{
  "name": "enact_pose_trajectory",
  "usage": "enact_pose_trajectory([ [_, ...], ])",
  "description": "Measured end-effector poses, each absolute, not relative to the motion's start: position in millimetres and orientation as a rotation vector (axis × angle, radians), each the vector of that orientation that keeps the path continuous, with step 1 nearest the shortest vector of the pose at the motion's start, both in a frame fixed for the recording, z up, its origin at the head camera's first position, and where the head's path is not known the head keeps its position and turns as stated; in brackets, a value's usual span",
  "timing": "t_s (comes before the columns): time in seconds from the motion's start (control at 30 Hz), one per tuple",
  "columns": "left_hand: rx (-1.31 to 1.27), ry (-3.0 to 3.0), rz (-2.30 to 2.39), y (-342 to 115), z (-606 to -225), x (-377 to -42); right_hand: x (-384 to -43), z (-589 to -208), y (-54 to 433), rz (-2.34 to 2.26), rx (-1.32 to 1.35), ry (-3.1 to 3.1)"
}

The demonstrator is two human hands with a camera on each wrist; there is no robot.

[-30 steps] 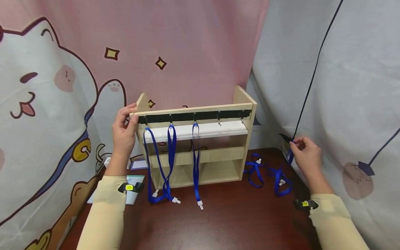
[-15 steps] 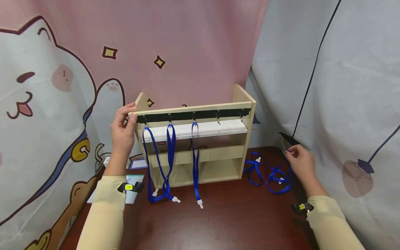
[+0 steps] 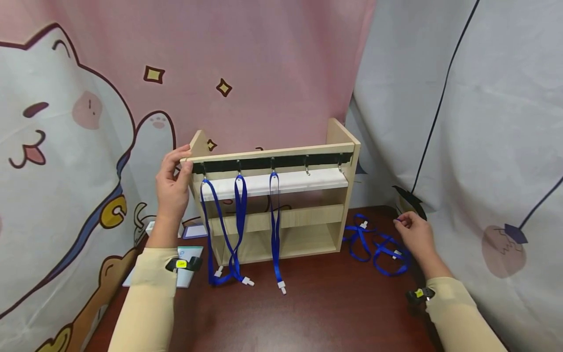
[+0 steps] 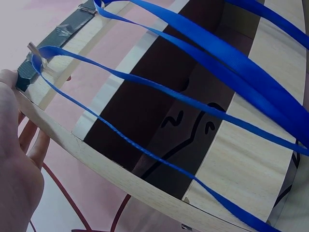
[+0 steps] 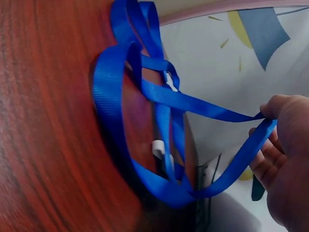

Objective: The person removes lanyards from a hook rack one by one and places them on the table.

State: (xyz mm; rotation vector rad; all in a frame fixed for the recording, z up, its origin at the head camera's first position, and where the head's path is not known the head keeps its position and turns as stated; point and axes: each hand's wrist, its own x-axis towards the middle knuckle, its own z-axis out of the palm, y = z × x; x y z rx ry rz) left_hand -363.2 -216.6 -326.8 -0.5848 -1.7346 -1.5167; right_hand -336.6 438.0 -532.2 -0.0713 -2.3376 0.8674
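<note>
I see the L hand (image 3: 173, 188) gripping the rack (image 3: 312, 217) by its top-L corner, mid-L of frame. R hand (image 3: 418, 234), lower R, fingertips tight, pinches a blue strap (image 5: 244, 162); rest of it's looped on the table (image 3: 316, 308). 2nd strap (image 3: 360, 243) lies btwn it & rack. 3 more straps (image 3: 275, 230) hang from hooks (image 3: 307, 168), ctr.

The head camera is looking forward and down across the worktop (image 3: 325, 313), taking in the whole shelf (image 3: 310, 218). The left wrist camera is facing the shelf's left end close up, tilted; the right wrist's is viewing a nearby strap (image 5: 108, 92) sideways. The head view is covering both.
</note>
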Motion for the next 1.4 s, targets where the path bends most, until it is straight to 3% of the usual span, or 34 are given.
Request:
enact_pose_trajectory([
  [0.57, -0.572, -1.744, -1.511, -217, -328, -364, -348, -560, 431, 0.878, -0.111, -2.468],
  [1.4, -0.588, -1.727, -1.519, -216, -327, -363, -343, -554, 423, 0.851, -0.072, -2.476],
])
